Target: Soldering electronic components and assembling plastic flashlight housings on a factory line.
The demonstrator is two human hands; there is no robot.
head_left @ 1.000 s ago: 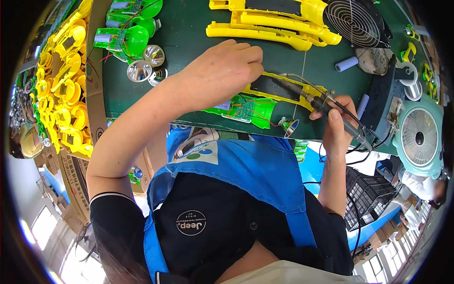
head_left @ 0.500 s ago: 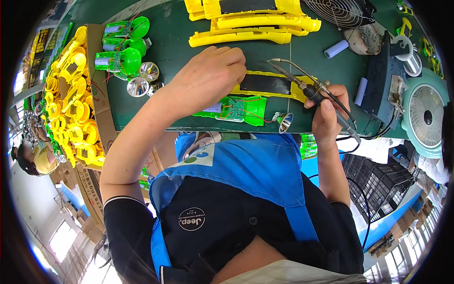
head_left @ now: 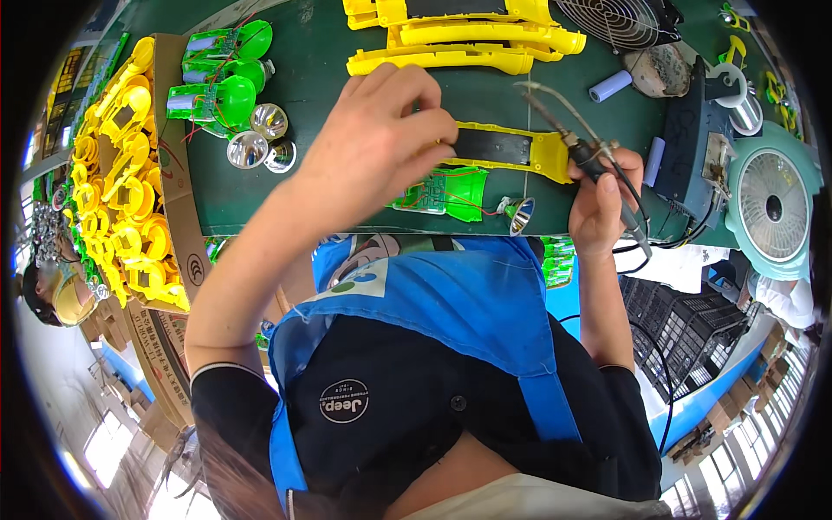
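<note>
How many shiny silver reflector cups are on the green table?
4: three in a cluster at the left, near the green parts, and one at the near edge below the yellow housing. The left hand may hide more.

Dark green workbench top (head_left: 329, 186), crowded with parts around one landmark, a yellow plastic handle shell with a black inset (head_left: 507, 149) near the front edge. Just in front of it, a green plastic housing with a circuit board (head_left: 442, 192) and a small silver reflector cone (head_left: 520, 215); behind it, long yellow plastic shells (head_left: 468, 39). Far left of it, three shiny silver reflector cups (head_left: 258, 143) and green lamp housings (head_left: 217, 78); to its right, a pale blue cylindrical battery cell (head_left: 611, 85).
</note>
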